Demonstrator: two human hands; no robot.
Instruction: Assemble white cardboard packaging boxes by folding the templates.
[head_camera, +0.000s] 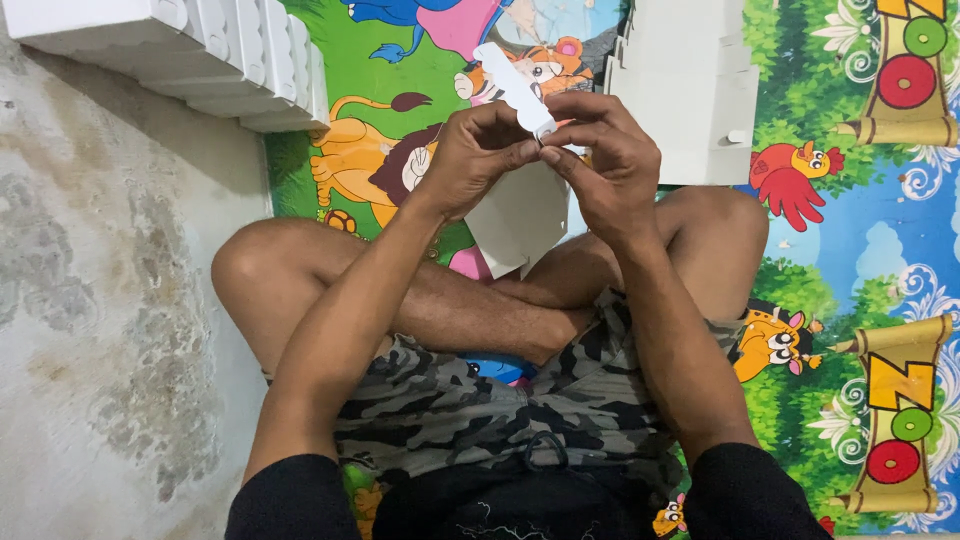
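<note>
plain white paper piece (520, 215) mid-frame, camo shorts (500, 400) in grey-green-black, loud cartoon-animal mat (850, 250) green and blue on the right, blotchy grey floor (100, 300) left, white stacks (210, 60) upper left

The floor is covered by a colourful play mat (860, 250) with cartoon animals, green bushes and scroll shapes printed on it. This mat is the landmark. At its left side the bare floor (110, 300) shows, grey concrete with dark stains and worn patches. A person sits cross-legged in the middle of the mat, the bare knees (250, 275) reaching its left border. At the upper left corner of the mat, a row of white folded cardboard pieces (200, 55) lies partly on the mat and partly on the concrete. Near the top middle of the mat, a second stack of white cardboard pieces (690, 90) rests directly on it.
</note>
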